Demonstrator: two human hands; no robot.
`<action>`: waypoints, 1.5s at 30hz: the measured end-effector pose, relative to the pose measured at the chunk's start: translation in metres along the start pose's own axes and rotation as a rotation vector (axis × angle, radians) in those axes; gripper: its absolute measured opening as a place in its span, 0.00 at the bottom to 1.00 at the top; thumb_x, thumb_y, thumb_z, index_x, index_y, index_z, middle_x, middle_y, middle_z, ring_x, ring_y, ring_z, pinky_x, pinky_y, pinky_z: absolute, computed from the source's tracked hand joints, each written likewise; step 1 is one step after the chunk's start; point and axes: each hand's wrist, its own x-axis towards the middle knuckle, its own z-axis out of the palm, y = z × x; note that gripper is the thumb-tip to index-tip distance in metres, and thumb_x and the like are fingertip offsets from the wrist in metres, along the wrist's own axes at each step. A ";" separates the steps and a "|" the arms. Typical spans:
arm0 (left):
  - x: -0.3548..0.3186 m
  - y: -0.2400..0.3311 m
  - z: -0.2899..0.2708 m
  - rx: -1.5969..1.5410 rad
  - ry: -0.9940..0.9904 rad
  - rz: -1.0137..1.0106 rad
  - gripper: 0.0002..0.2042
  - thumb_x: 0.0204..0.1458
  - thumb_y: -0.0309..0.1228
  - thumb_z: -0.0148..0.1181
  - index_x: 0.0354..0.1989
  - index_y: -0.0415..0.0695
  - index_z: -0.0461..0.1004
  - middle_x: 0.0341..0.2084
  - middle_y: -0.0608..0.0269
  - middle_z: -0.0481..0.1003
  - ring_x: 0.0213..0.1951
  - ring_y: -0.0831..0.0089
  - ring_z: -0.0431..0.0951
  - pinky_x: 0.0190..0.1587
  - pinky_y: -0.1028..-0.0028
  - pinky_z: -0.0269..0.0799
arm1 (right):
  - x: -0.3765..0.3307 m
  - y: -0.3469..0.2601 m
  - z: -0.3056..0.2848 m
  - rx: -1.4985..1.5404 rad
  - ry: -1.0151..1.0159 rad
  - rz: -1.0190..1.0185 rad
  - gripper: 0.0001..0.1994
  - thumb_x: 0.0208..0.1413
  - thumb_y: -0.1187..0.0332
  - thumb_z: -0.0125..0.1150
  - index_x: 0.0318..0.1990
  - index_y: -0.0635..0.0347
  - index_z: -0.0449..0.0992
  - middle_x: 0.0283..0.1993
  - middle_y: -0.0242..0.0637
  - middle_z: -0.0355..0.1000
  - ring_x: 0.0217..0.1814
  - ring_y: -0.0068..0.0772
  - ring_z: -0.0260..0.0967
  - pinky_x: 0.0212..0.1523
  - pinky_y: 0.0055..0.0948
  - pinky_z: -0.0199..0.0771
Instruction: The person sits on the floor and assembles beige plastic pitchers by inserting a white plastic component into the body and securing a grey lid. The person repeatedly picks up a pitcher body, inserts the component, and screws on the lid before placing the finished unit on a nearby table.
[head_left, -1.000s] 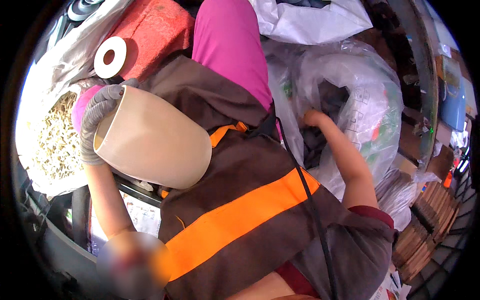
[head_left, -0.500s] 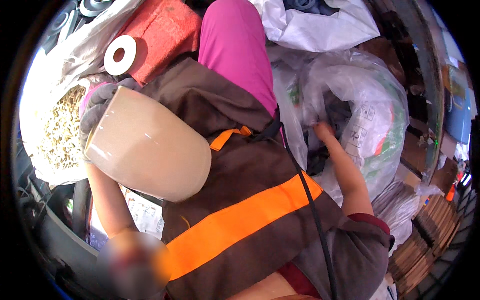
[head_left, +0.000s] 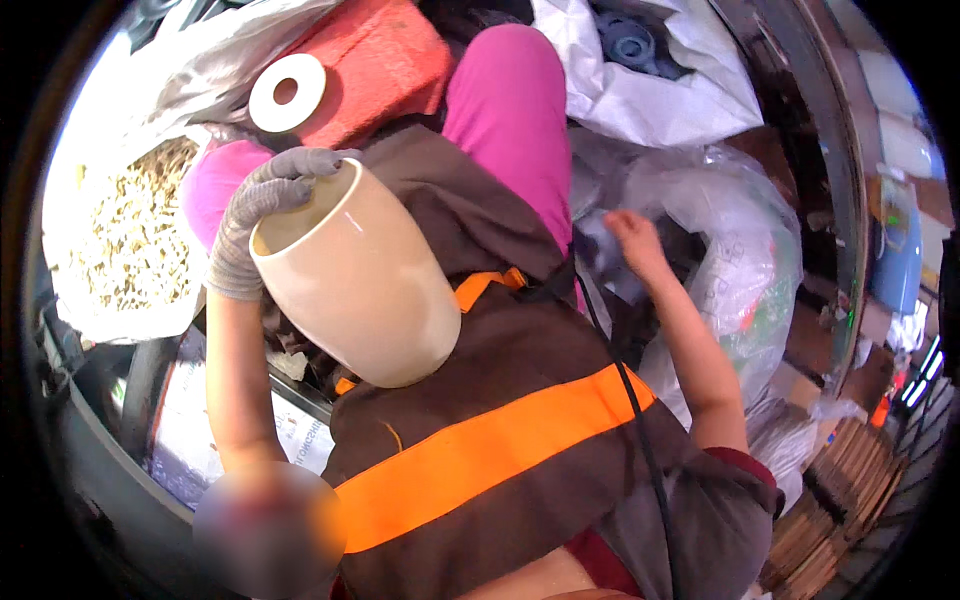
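A beige, tapered, hollow container [head_left: 360, 285] rests tilted on my lap, its open mouth facing up and left. My left hand [head_left: 275, 200], in a grey knitted glove, grips the container's rim with the fingers over the edge. Bare and closed, my right hand [head_left: 635, 240] is above the mouth of a clear plastic bag [head_left: 750, 240] with dark pieces inside. Whatever its fingers may hold is too small to make out.
At the left, a white sack [head_left: 75, 290] holds many small brass-coloured pieces. A white ring [head_left: 262, 92] lies on a red block [head_left: 390, 60]. Another white sack [head_left: 670, 110] contains dark round parts. Stacked cardboard [head_left: 840, 500] stands at the lower right. A black cord [head_left: 640, 420] crosses my apron.
The container has shifted right and turned so that its opening shows. My left hand now shows gripping its rim. My right hand has come up out of the bag's mouth.
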 end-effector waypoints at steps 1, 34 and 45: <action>-0.002 0.002 0.001 -0.049 0.022 -0.040 0.17 0.42 0.30 0.52 0.41 0.35 0.73 0.44 0.52 0.74 0.46 0.65 0.74 0.53 0.70 0.68 | 0.000 -0.024 -0.010 -0.004 0.107 -0.070 0.16 0.57 0.58 0.56 0.39 0.65 0.77 0.35 0.32 0.73 0.37 0.19 0.66 0.39 0.22 0.65; -0.029 0.000 -0.002 -0.202 0.028 0.151 0.15 0.50 0.27 0.51 0.46 0.35 0.72 0.42 0.57 0.75 0.45 0.71 0.75 0.51 0.73 0.69 | -0.019 -0.325 0.068 0.498 -0.450 -0.570 0.17 0.59 0.64 0.55 0.53 0.63 0.70 0.22 0.23 0.62 0.18 0.12 0.53 0.18 0.14 0.52; 0.016 -0.038 -0.012 -1.007 0.151 0.190 0.25 0.55 0.48 0.55 0.52 0.40 0.68 0.45 0.52 0.74 0.45 0.61 0.75 0.52 0.61 0.71 | -0.011 -0.312 0.098 0.388 -0.599 -0.402 0.17 0.62 0.62 0.51 0.52 0.63 0.70 0.22 0.25 0.61 0.18 0.12 0.52 0.16 0.15 0.50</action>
